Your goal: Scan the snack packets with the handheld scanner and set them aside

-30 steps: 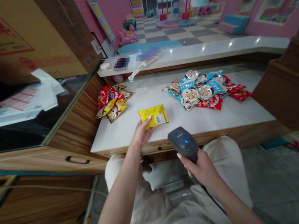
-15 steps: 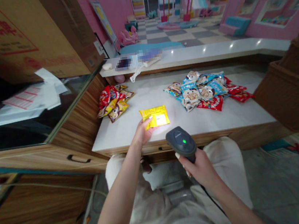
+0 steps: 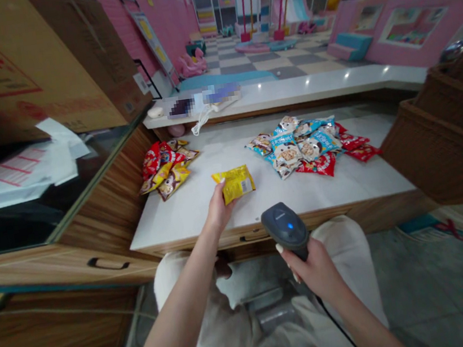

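Head view: a play centre fills the top of the frame, with a checkered floor [image 3: 268,60] running back past a pink wall [image 3: 150,8] and a pink playhouse [image 3: 403,23] at upper right. At upper left, a large cardboard box [image 3: 30,69] sits over a dark glass counter [image 3: 3,226] holding loose papers [image 3: 30,168]. A brown wooden crate [image 3: 442,151] stands at the right edge.

Across the middle runs a white-topped wooden counter [image 3: 186,216], with a white ledge [image 3: 309,88] behind it carrying a white cable [image 3: 201,121]. Right of centre on the counter lies a heap of blue cookie packets [image 3: 296,145], with red packets [image 3: 351,146] beside and under it. Left of centre is a smaller heap of red and yellow packets [image 3: 165,171].

Between the heaps, a yellow snack packet [image 3: 233,184] sits over the counter in the left hand [image 3: 219,209]. Its fingers [image 3: 222,181] pinch the packet's lower left edge; whether it touches the counter, I cannot tell. The right hand [image 3: 314,268], below the counter's front edge, has its fingers curled around the grip of a black barcode scanner [image 3: 285,229], which shows a blue light.
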The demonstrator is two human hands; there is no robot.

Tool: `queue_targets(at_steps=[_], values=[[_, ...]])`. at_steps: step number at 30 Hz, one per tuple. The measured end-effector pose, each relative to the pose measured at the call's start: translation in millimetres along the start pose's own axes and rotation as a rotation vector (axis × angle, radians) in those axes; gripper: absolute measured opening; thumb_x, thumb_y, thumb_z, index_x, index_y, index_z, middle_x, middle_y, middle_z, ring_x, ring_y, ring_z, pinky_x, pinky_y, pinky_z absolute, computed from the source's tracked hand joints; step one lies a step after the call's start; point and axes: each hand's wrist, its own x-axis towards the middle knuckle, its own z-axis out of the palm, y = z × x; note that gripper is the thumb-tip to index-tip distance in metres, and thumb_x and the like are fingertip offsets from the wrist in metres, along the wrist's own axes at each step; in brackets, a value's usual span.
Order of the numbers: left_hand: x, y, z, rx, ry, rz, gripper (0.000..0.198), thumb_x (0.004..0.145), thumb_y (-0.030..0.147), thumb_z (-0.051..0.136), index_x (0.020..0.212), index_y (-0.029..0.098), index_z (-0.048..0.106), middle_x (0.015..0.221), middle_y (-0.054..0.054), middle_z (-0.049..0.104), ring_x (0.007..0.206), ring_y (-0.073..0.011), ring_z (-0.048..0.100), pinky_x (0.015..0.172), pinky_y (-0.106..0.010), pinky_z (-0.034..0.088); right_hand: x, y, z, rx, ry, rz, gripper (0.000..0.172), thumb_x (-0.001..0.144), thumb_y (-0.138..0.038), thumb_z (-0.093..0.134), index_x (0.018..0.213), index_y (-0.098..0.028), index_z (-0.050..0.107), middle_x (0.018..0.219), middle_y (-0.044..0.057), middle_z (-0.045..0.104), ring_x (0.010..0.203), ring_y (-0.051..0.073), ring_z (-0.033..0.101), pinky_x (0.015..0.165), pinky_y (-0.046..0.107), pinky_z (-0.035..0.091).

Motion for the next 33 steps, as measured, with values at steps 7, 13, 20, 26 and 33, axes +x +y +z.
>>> queue_targets(at_steps=[7,13,20,26,33], values=[[48.2,4.1,120.8,0.448,-0.372,0.622,0.055,0.096,0.032,0.086,0.149,0.022,0.070,0.165,-0.017,0.066,0.168,-0.0381,0.047,0.144,-0.053,0.030,4.6,18.2,-17.2,0.009,0.094,0.039,0.037,0.088,-0.060,0.078,0.074,-0.027,0.067,0.044,-0.002,0.055,0.043,0.023,0.062,0.040,0.028,0.044],[112.1,-22.3,205.9,0.987,-0.528,0.856,0.084,0.093,0.036,0.091,0.167,0.017,0.056,0.187,-0.025,0.037,0.179,-0.0456,0.025,0.146,-0.067,0.006,8.1,26.0,-32.7,0.004,0.150,0.047,0.041,0.087,-0.064,0.080,0.076,-0.025,0.073,0.049,0.002,0.060,0.055,0.027,0.069,0.042,0.027,0.047],[92.2,-28.0,171.8,0.939,-0.527,0.827,0.078,0.093,0.041,0.088,0.163,0.019,0.062,0.185,-0.025,0.042,0.177,-0.0428,0.032,0.147,-0.063,0.009,6.3,40.3,-34.6,-0.001,0.134,0.057,0.050,0.090,-0.070,0.080,0.072,-0.025,0.070,0.047,0.001,0.058,0.046,0.023,0.061,0.043,0.029,0.045],[30.6,20.3,50.3,0.670,-0.222,0.708,0.061,0.086,0.026,0.087,0.145,0.025,0.073,0.179,-0.018,0.052,0.174,-0.0378,0.037,0.148,-0.058,0.010,3.2,32.2,-20.1,0.027,0.046,0.037,0.053,0.091,-0.075,0.081,0.076,-0.025,0.071,0.046,0.000,0.060,0.040,0.021,0.058,0.042,0.030,0.049],[57.3,108.9,-78.3,1.117,0.427,0.750,0.078,0.089,0.016,0.074,0.165,0.012,0.055,0.186,-0.026,0.035,0.179,-0.0382,0.025,0.148,-0.054,0.017,6.1,34.7,-3.8,0.013,-0.071,0.040,0.049,0.093,-0.067,0.081,0.071,-0.027,0.064,0.049,0.000,0.062,0.041,0.022,0.062,0.046,0.031,0.053]])
